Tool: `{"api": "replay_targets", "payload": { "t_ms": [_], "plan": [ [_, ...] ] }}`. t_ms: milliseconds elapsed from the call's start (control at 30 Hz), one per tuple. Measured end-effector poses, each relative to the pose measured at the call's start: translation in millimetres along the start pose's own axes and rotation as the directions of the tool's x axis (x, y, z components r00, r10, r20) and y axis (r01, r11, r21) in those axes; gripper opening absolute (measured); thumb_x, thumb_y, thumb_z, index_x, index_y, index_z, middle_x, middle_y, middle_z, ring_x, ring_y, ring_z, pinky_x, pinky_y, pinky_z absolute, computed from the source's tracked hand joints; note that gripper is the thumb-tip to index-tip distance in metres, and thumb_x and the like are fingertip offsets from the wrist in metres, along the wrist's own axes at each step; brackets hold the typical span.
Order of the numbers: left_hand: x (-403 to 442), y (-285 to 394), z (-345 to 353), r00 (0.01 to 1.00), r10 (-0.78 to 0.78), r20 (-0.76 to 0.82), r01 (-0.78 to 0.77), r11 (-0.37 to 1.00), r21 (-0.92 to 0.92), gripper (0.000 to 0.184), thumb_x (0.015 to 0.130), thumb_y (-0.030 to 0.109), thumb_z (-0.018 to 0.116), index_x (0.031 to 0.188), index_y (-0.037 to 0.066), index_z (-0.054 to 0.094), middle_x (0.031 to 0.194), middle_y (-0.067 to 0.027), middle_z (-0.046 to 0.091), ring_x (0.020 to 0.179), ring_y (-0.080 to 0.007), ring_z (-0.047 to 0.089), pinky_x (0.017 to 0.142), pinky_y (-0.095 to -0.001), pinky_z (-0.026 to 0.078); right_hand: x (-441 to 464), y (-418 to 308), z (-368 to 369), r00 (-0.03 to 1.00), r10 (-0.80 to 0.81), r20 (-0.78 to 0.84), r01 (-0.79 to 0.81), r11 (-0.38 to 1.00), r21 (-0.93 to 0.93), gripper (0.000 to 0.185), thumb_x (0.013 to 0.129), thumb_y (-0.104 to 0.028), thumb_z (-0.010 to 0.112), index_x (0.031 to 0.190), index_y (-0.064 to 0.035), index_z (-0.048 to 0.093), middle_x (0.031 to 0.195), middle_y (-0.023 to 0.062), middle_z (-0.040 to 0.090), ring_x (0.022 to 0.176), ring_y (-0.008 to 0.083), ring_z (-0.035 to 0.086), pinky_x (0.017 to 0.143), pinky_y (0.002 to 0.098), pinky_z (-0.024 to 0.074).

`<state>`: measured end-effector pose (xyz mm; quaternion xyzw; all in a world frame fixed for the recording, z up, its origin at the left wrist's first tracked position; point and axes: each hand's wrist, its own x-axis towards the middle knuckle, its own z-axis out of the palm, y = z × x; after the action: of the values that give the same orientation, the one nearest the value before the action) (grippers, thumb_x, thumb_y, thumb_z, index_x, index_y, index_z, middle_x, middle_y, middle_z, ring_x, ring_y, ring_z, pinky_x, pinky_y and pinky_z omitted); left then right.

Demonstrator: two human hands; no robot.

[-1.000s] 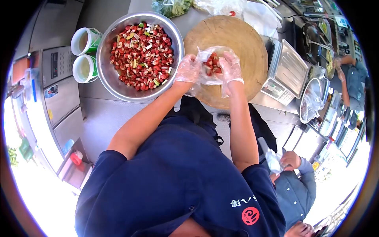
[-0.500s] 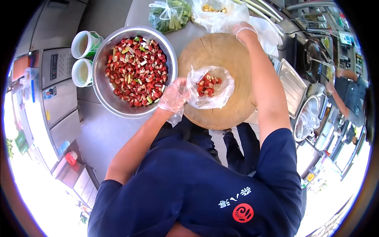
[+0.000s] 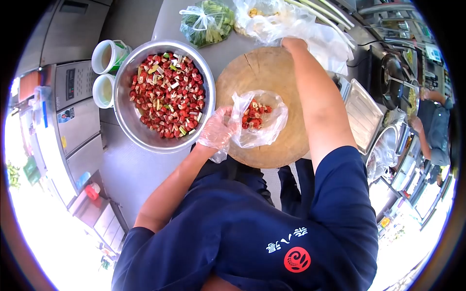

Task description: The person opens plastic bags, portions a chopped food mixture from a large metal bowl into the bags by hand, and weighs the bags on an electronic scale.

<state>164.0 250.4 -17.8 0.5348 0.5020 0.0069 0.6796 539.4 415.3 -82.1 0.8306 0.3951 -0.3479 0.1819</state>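
My left hand (image 3: 218, 128), in a clear plastic glove, is closed on the rim of a clear plastic bag (image 3: 276, 127). Inside the bag lie red and pale chopped pieces (image 3: 256, 114), which look like dried chilies. The bag rests open on a round wooden chopping block (image 3: 296, 140). My right hand (image 3: 294, 45) reaches past the block's far edge into crumpled white plastic bags (image 3: 318, 41), where its fingers are hidden. Left of the block stands a large steel bowl (image 3: 209, 87) full of the same red pieces (image 3: 167, 97) with bits of green and white.
Two white tubs (image 3: 103, 91) stand left of the bowl. A tied bag of greens (image 3: 208, 23), a bag of yellowish pieces (image 3: 257, 13) and long pale stalks (image 3: 323, 17) lie at the back. On the right are a pale tray (image 3: 364, 114), a wok (image 3: 391, 77) and another person (image 3: 433, 123).
My right hand has moved slightly left and deeper into the plastic, which now covers more of the yellowish pieces. My left hand keeps hold of the bag on the block.
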Motion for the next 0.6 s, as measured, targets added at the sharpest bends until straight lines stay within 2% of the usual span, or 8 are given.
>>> {"api": "replay_targets", "payload": {
  "t_ms": [100, 167, 267, 333, 400, 467, 533, 600],
  "plan": [
    [1.6, -1.2, 1.1, 0.998, 0.053, -0.046, -0.057, 0.995, -0.082, 0.048, 0.087, -0.001, 0.068, 0.131, 0.001, 0.05, 0.114, -0.0059, 0.063, 0.097, -0.0135, 0.062, 0.086, -0.0315, 0.053, 5.3, 12.8, 20.5, 0.994, 0.013, 0.112, -0.009, 0.999, -0.038, 0.063, 0.081, -0.043, 0.059, 0.134, -0.0101, 0.06, 0.144, 0.0144, 0.054, 0.132, 0.0315, 0.052, 0.107, 0.0419, 0.0402],
    [6.0, -11.7, -0.1, 0.996, 0.08, -0.033, -0.085, 0.981, -0.174, 0.049, 0.086, -0.002, 0.068, 0.132, 0.001, 0.05, 0.115, -0.0054, 0.063, 0.098, -0.0133, 0.062, 0.087, -0.0313, 0.053, 36.7, 41.2, 45.9, 0.973, -0.062, -0.223, 0.077, 0.995, 0.063, 0.054, 0.085, -0.04, 0.057, 0.128, -0.0079, 0.063, 0.137, 0.0136, 0.061, 0.126, 0.0311, 0.058, 0.103, 0.0424, 0.0442],
    [5.5, -10.8, -4.0, 0.995, 0.093, -0.041, -0.099, 0.973, -0.209, 0.047, 0.085, -0.003, 0.069, 0.129, 0.0, 0.053, 0.114, -0.0042, 0.065, 0.098, -0.0122, 0.062, 0.088, -0.03, 0.052, -21.2, 55.0, 6.7, 0.98, -0.015, -0.198, 0.02, 1.0, 0.024, 0.043, 0.09, -0.033, 0.054, 0.119, -0.004, 0.066, 0.124, 0.014, 0.069, 0.112, 0.0334, 0.065, 0.095, 0.0435, 0.0497],
    [4.6, -9.0, -8.5, 0.995, 0.087, -0.047, -0.092, 0.986, -0.138, 0.043, 0.086, -0.004, 0.069, 0.126, 0.0, 0.056, 0.11, -0.0034, 0.066, 0.094, -0.0114, 0.062, 0.086, -0.0289, 0.052, -88.4, 63.4, 2.1, 0.936, 0.005, -0.353, 0.049, 0.989, 0.143, 0.031, 0.092, -0.024, 0.057, 0.113, -0.0066, 0.071, 0.108, 0.0148, 0.074, 0.102, 0.0287, 0.071, 0.081, 0.0392, 0.0559],
    [-0.3, 2.9, -9.2, 0.997, 0.061, -0.052, -0.069, 0.985, -0.161, 0.038, 0.088, -0.002, 0.068, 0.124, 0.0, 0.058, 0.104, -0.0025, 0.067, 0.091, -0.011, 0.061, 0.085, -0.0283, 0.051, -142.9, 80.4, 34.8, 0.964, -0.113, -0.242, 0.248, 0.714, 0.655, 0.025, 0.092, -0.022, 0.065, 0.11, -0.0055, 0.071, 0.102, 0.0136, 0.074, 0.095, 0.0228, 0.071, 0.081, 0.0365, 0.0555],
    [-4.5, 8.8, -13.4, 0.999, 0.031, -0.027, -0.035, 0.982, -0.184, 0.036, 0.091, 0.001, 0.066, 0.126, -0.001, 0.057, 0.104, -0.0022, 0.067, 0.09, -0.0111, 0.061, 0.084, -0.0284, 0.051, -222.2, 58.5, 64.1, 0.894, -0.37, -0.252, 0.402, 0.416, 0.816, 0.019, 0.092, -0.014, 0.069, 0.108, -0.0038, 0.07, 0.095, 0.0078, 0.072, 0.085, 0.0159, 0.067, 0.078, 0.032, 0.055],
    [-0.7, -8.2, -16.2, 0.999, 0.033, -0.003, -0.033, 0.972, -0.234, 0.037, 0.091, 0.006, 0.068, 0.126, -0.001, 0.056, 0.108, -0.0037, 0.065, 0.09, -0.0112, 0.06, 0.083, -0.0284, 0.051, -260.1, 37.3, 104.2, 0.925, -0.262, -0.275, 0.366, 0.422, 0.83, 0.018, 0.094, -0.011, 0.068, 0.109, -0.0019, 0.069, 0.096, 0.006, 0.071, 0.084, 0.0155, 0.066, 0.078, 0.0291, 0.054],
    [-6.0, -22.0, -25.7, 0.959, 0.279, -0.052, -0.267, 0.95, 0.16, 0.043, 0.09, 0.008, 0.07, 0.128, 0.001, 0.053, 0.114, -0.0067, 0.061, 0.091, -0.012, 0.061, 0.084, -0.0282, 0.051, -290.4, 26.2, 114.0, 0.913, -0.19, -0.361, 0.408, 0.47, 0.782, 0.017, 0.094, -0.009, 0.067, 0.109, -0.0011, 0.068, 0.096, 0.0067, 0.071, 0.084, 0.016, 0.066, 0.079, 0.0295, 0.0538]
  ]
}}
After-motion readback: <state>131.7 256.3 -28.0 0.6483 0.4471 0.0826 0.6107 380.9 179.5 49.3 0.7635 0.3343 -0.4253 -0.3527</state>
